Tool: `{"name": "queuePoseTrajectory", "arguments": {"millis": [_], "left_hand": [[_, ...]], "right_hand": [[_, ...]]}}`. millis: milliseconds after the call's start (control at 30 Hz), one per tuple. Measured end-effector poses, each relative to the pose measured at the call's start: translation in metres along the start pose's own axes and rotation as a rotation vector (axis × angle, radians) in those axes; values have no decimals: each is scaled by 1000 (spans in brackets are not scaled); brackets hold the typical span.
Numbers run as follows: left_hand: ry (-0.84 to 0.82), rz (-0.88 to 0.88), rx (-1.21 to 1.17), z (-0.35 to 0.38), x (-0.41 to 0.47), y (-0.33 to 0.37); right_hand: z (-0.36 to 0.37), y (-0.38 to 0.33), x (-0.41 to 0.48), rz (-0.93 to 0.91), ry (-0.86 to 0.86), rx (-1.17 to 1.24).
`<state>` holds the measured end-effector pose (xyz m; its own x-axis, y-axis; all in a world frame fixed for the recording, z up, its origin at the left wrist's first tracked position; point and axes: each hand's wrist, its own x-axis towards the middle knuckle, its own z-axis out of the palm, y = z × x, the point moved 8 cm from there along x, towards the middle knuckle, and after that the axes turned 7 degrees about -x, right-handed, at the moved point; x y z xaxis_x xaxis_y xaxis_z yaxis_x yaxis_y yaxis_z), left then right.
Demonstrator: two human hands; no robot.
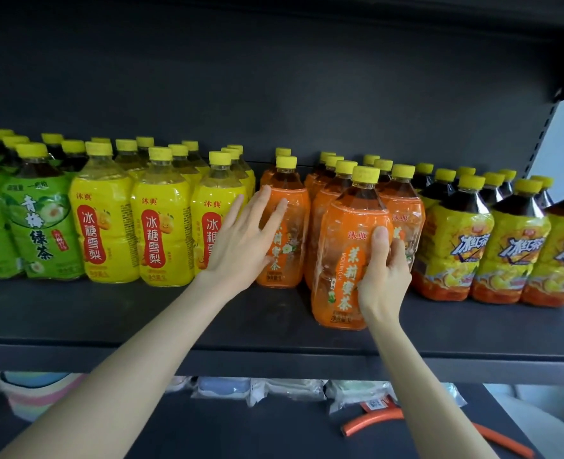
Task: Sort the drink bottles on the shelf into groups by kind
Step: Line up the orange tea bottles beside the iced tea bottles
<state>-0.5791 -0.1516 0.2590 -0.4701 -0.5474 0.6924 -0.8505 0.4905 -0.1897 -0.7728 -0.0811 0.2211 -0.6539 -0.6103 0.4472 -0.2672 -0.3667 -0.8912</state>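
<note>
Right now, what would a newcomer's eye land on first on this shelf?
Colour bands along the shelf: green bottles far left, yellow bottles next, orange bottles in the middle, iced-tea bottles right. At centre the right hand grips the front orange bottle, standing forward of its group, while the left hand lays straight fingers on a second orange bottle.

Dark shelf point(141, 313) holds 4 grps L-R: green bottles point(39, 220), yellow bottles point(161, 226), orange bottles point(340, 226), yellow-red bottles point(452, 240).
</note>
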Motion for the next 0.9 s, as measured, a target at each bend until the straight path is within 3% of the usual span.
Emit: {"name": "queuePoseTrajectory", "arguments": {"millis": [167,567,633,767,833,900], "left_hand": [[-14,-14,147,8,15,5],[-132,-59,176,19,40,11],[-56,-51,-20,9,30,15],[249,-185,-760,-24,-7,18],[249,-295,-1132,-23,-20,21],[221,-328,-1331,-19,-26,27]], "right_hand": [[1,1,1,0,-13,10],[3,1,1,-24,-35,24],[2,1,1,-29,-29,18],[3,-2,-3,-28,-23,33],[10,-3,-10,-24,-43,51],[22,-6,-18,-39,-70,62]]}}
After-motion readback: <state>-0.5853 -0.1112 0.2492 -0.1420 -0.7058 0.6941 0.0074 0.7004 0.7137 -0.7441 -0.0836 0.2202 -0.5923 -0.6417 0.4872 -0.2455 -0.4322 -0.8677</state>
